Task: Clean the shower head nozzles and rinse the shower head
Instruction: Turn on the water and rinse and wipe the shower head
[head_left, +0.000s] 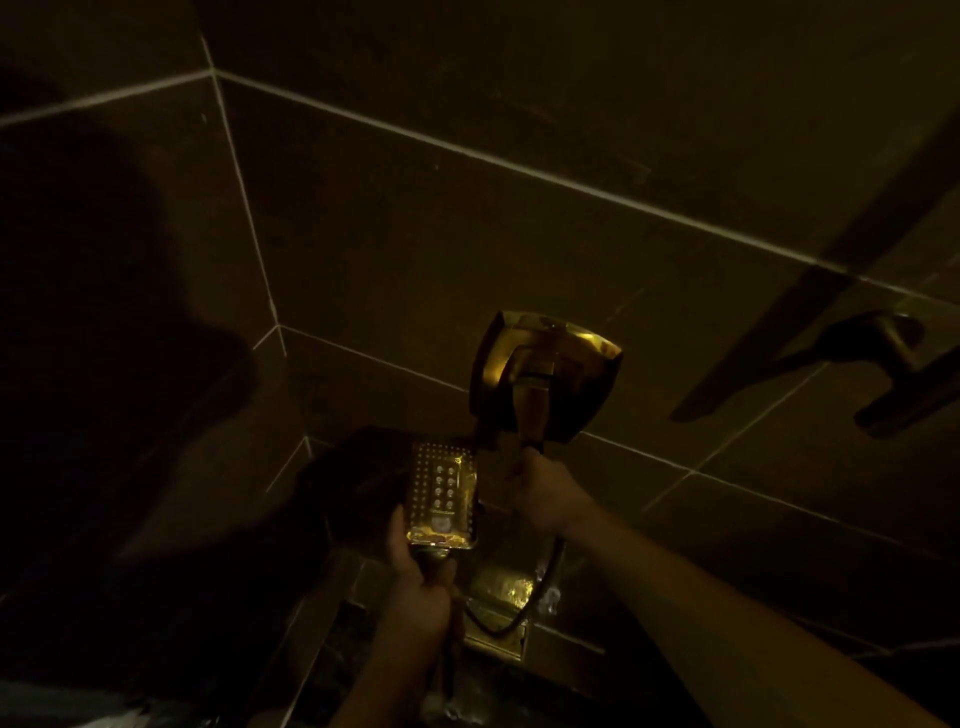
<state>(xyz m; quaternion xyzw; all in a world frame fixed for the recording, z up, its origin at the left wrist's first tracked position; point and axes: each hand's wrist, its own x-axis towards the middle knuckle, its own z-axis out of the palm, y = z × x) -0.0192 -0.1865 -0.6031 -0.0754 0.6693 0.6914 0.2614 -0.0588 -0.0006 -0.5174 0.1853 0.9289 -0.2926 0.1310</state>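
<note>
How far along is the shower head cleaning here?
Done: the shower head is off any holder, nozzle face up. In hand: the left hand grips its handle, while the right hand grips the tip of the mixer lever, seemingly about to run water. Left: rinsing; no water flows from the nozzles. Whether they are scrubbed is too dim to tell.

Dim yellow light, tiled corner. Counts as seen:

Hands: two, the left hand (418, 592) at lower centre and the right hand (545, 491) just right of centre.

Shower head (444, 496): one, rectangular, centre of the frame. Larger nozzles on its middle panel: about eight, in two columns, though the dark makes that unsure.

Mixer lever (535, 400): one, on one square wall plate (592, 384).

Hose (540, 592): one, lower centre.

Door handle (893, 338): one, right edge.
</note>
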